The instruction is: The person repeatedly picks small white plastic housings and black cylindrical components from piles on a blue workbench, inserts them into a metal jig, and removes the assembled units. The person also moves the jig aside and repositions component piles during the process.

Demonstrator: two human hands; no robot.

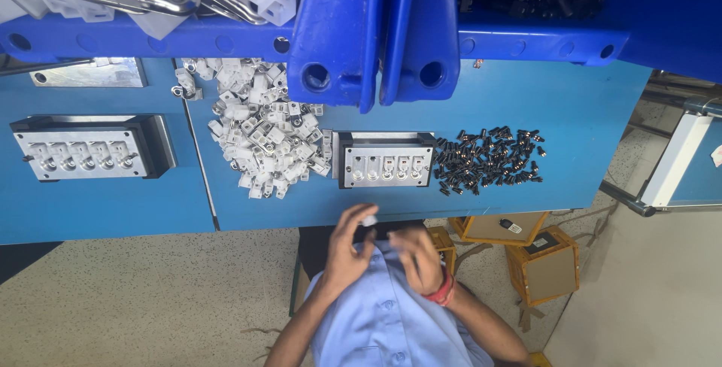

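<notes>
Inspector A: Two hands work close to the chest. The left hand [347,247] pinches a small white part [368,221] at its curled fingertips, below the table edge [481,213], likely for close fitting.

Inspector B: The right hand [414,256] is blurred; grip cannot be told. The part looks like those in the white pile [259,138] beside the metal fixture [385,160]; black pieces [489,160] lie opposite, within reach.
</notes>
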